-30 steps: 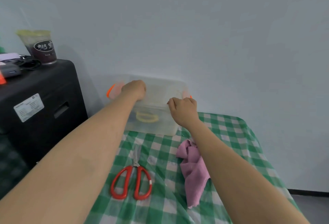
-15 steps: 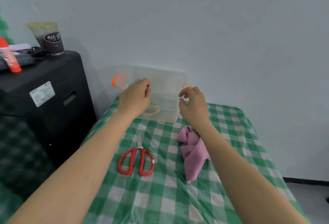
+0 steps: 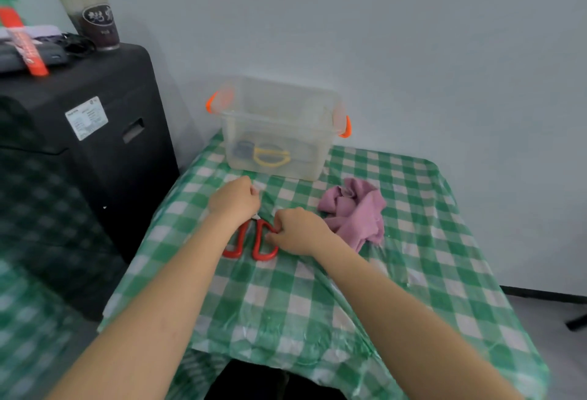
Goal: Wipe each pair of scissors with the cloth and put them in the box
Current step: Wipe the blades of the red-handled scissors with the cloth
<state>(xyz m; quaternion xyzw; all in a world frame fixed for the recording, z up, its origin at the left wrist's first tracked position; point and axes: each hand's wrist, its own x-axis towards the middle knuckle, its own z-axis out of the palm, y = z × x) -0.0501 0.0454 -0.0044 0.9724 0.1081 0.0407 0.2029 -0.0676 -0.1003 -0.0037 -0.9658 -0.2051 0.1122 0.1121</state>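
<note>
Red-handled scissors (image 3: 259, 245) lie flat on the counter (image 3: 428, 272), handles toward the person and blades hidden under the hands. Just right of them sits a crumpled pink cloth (image 3: 355, 209). Behind stands a clear box (image 3: 279, 128) with orange handles, holding yellow-handled scissors (image 3: 271, 156).

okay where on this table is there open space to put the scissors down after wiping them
The near half of the checked table, between the forearms and out to its right edge, is bare. So is the strip right of the pink cloth. It is crowded at mid-table, where both hands, left and right, meet on the red scissors, just before the clear box.
</note>
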